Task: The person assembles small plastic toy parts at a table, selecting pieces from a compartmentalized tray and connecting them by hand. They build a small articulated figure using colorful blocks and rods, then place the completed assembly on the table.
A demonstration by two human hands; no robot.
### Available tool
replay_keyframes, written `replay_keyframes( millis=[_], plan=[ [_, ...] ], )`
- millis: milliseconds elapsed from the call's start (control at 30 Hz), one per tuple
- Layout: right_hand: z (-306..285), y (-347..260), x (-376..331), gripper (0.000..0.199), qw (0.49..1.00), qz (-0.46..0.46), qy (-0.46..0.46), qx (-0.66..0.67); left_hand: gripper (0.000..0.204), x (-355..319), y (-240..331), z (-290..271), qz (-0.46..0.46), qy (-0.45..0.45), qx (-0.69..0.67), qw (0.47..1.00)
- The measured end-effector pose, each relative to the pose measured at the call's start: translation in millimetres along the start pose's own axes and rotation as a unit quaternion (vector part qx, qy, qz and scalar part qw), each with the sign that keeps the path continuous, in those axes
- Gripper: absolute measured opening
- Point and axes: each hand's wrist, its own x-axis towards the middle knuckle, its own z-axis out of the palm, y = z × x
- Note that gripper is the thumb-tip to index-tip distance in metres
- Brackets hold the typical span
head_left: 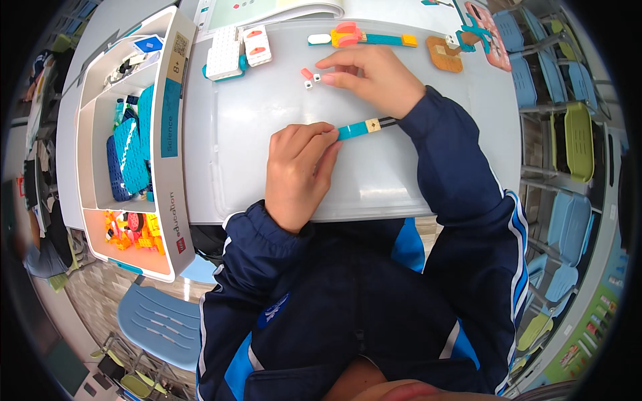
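Note:
My left hand (301,167) pinches the near end of a slim teal building-brick bar (353,131), holding it over the grey plastic surface. Toward its other end the bar carries a tan piece (373,125) and dark prongs that run toward my right sleeve. Farther back, my right hand (374,77) is bent over with thumb and forefinger apart. Right by its fingertips lie two small white bricks with dark dots, the nearer-left one (308,85) and the other (317,78), plus a small coral piece (306,73). Nothing shows between the right fingertips.
At the left stands a white divided box (175,134) of teal, white and yellow-orange bricks. A white brick model (227,53), a teal-and-yellow bar (384,39) and a brown-based model (445,57) line the back. Behind them lies an open booklet (281,10).

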Motion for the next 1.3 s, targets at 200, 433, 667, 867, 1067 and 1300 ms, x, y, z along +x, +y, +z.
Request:
replay_keyframes(
  millis=[200, 433, 667, 867, 1067, 1300],
  plan=[
    [8, -5, 2, 0.019, 1.000, 0.002, 0.025, 0.000, 0.029, 2, 4, -1, -0.022, -0.012, -0.009, 1.000],
    [-16, -12, -29, 0.012, 0.996, -0.014, 0.064, 0.058, 0.033, 1, 5, -2, 0.000, -0.031, 0.017, 0.999],
    [-32, -6, -67, 0.012, 0.972, -0.022, 0.071, 0.225, 0.034, 2, 3, 0, 0.016, -0.029, 0.016, 0.999],
    [-32, -3, -70, 0.016, 0.982, -0.039, 0.034, 0.180, 0.033, 2, 2, -1, 0.014, -0.030, 0.016, 0.999],
    [-23, -5, -69, 0.017, 0.991, -0.077, 0.025, 0.104, 0.034, 2, 2, -2, 0.006, -0.040, 0.015, 0.999],
    [-20, -4, -66, 0.018, 0.993, -0.102, 0.017, 0.064, 0.030, 2, 0, 0, 0.013, -0.037, 0.006, 0.999]
  ],
)
